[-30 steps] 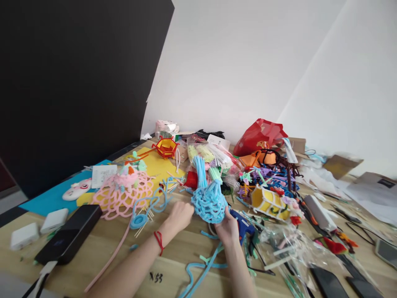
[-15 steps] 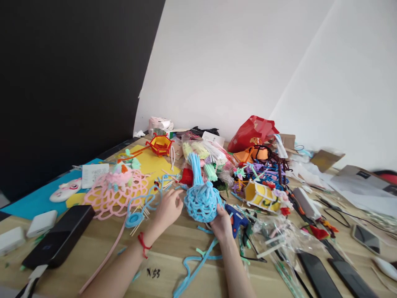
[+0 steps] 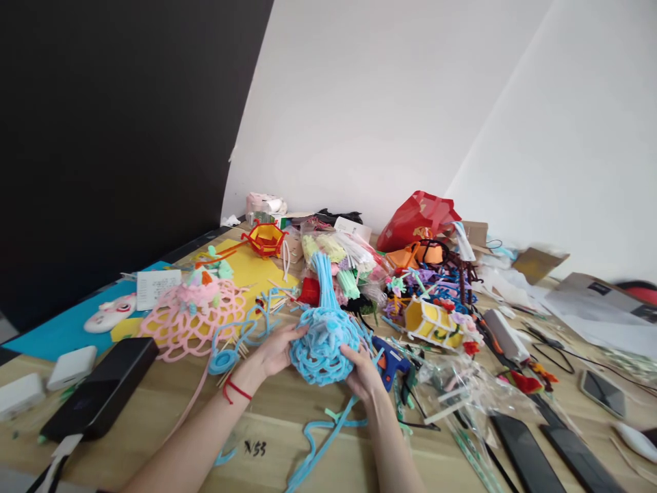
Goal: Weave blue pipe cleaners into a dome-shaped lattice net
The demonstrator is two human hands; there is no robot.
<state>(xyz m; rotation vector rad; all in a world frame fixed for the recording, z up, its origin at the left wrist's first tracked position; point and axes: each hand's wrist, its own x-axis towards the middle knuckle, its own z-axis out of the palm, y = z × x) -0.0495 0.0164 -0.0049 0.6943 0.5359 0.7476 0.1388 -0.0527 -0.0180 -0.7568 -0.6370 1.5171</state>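
Observation:
A round openwork piece of looped light-blue pipe cleaners [image 3: 324, 350] is held up over the wooden table between both hands. My left hand [image 3: 280, 349] grips its left edge, with a red string bracelet on the wrist. On the other side my right hand [image 3: 363, 373] pinches the lower right edge, thumb on the front loops. Behind the piece lies a bundle of straight blue pipe cleaners [image 3: 324, 279]. Loose blue strands [image 3: 321, 445] lie in front, and a coiled blue strand [image 3: 224, 361] is left of my left hand.
A blue glue gun [image 3: 391, 361] lies just right of my right hand. Left are a pink looped mat [image 3: 169, 327] and a black power bank [image 3: 100, 390]. Right are a yellow-and-white lantern shape [image 3: 431, 322], clear plastic wrapping [image 3: 477, 390] and phones [image 3: 528, 452]. Further back stands a red bag [image 3: 418, 219].
My left hand has moved right and closed on the blue piece's left edge. The piece has shifted slightly left and down, its raised middle now facing me more.

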